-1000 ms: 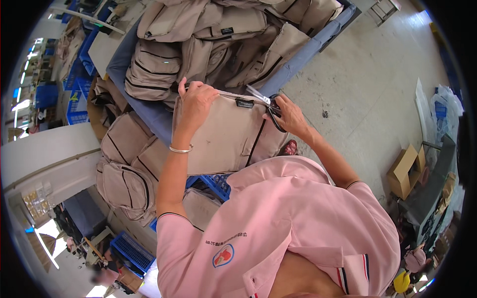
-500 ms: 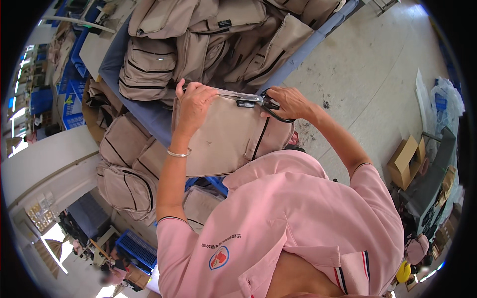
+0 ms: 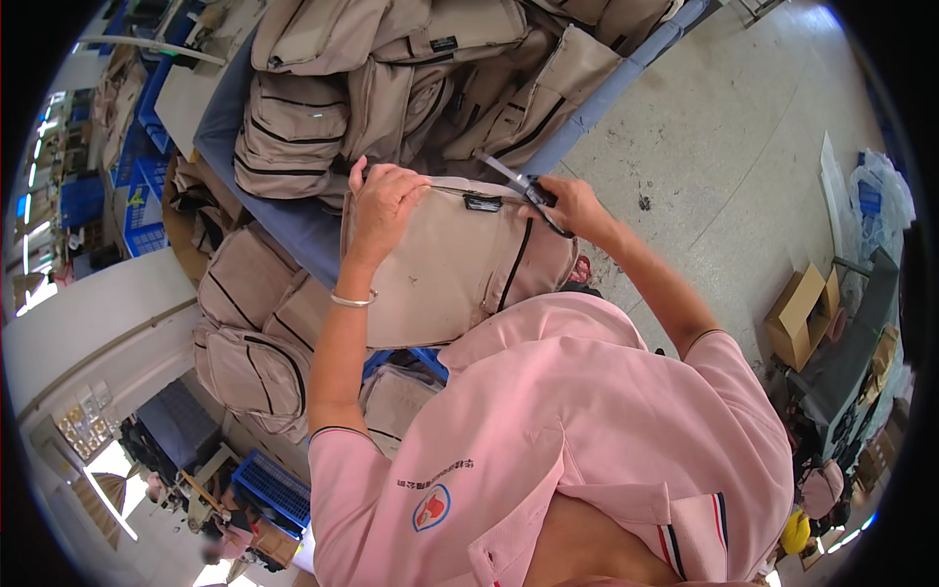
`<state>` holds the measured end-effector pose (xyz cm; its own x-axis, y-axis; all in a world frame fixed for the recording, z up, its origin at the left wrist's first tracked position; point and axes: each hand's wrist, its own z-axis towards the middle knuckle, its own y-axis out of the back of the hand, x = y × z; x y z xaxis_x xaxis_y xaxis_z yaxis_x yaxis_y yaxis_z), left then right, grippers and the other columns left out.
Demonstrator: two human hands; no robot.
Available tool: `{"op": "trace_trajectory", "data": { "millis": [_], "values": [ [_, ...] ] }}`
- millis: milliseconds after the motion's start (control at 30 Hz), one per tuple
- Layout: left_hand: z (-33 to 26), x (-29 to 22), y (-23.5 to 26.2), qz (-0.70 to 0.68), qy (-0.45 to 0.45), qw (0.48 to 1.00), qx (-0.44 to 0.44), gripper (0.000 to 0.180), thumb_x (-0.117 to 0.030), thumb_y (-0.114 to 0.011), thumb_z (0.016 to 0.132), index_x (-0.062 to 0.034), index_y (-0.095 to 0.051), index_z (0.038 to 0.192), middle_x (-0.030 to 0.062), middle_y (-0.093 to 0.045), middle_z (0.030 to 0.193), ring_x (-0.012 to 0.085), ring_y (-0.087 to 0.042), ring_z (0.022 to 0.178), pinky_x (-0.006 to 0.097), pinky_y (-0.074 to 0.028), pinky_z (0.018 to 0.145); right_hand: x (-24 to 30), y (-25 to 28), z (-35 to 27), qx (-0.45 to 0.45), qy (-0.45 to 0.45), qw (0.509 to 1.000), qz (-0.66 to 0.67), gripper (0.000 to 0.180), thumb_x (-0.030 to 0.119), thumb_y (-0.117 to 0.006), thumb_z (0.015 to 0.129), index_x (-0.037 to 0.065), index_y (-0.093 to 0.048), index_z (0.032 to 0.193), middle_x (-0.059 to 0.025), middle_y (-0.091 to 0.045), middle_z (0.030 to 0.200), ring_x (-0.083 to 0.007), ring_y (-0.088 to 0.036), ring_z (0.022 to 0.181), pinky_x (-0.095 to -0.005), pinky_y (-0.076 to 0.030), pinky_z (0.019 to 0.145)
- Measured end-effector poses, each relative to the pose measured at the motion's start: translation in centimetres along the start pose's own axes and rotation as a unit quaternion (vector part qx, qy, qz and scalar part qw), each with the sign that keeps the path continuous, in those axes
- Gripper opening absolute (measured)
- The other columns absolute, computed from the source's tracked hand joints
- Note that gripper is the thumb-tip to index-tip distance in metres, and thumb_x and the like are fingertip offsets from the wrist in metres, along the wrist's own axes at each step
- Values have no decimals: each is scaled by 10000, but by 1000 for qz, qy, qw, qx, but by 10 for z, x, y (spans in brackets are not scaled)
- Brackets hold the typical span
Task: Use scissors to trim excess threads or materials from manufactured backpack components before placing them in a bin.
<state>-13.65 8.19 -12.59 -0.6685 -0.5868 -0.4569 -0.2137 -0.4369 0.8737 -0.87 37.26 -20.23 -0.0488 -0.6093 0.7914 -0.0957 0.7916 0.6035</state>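
A beige backpack (image 3: 430,264) with dark zips and a small black label lies in front of me, against my body. My left hand (image 3: 384,210), a bangle on its wrist, is closed on the bag's far edge near its left corner. In my right hand (image 3: 577,210) is a pair of scissors (image 3: 516,178) with dark handles. Their blades point up and left, just beyond the bag's far edge and apart from it. Part of the handles is hidden by my fingers.
Beyond the bag, a large bin lined with blue cloth (image 3: 597,110) holds a heap of beige backpacks (image 3: 293,122). More beige backpacks (image 3: 249,372) are piled at the left. An open cardboard box (image 3: 797,315) stands at the right beside a grey bench (image 3: 861,323).
The scissors have come off the bag's far edge, and their blades have swung upward. My right hand has shifted slightly right. My left hand keeps its hold on the backpack.
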Motion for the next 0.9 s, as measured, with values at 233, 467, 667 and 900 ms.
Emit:
{"op": "trace_trajectory", "data": {
  "millis": [233,467,667,900],
  "values": [
    [-57,68,22,-375,314,839,-238,305,-201,-565,994,-12,-657,1215,75,-647,1226,184,-601,1100,344,-450,986,-39,-25,-36,-45,-96,987,119,451,378,-791,792,-7,-561,834,-117,-459,672,-200,-418,638,-357,-386,601],
    [-134,48,12,-585,552,582,-121,277,-144,-581,968,-30,-639,1214,58,-699,1067,164,-648,961,293,-526,840,-52,-30,-41,-24,-141,938,315,188,145,-746,814,25,-622,888,61,-512,748,-40,-428,702,-240,-359,601],
    [-114,-8,97,-540,338,754,-159,262,-126,-646,929,-36,-642,1174,44,-688,1058,118,-631,888,231,-507,771,5,10,-54,-40,-95,872,479,204,140,-739,874,31,-639,1015,37,-640,882,-61,-550,786,-213,-445,734],
    [-114,-156,159,-143,227,913,-306,224,-53,-688,839,9,-661,1053,3,-665,1017,95,-568,843,250,-475,716,19,54,-66,-170,-96,859,473,217,186,-737,893,24,-639,1000,-10,-624,794,-93,-589,716,-229,-463,648]
  ]
}}
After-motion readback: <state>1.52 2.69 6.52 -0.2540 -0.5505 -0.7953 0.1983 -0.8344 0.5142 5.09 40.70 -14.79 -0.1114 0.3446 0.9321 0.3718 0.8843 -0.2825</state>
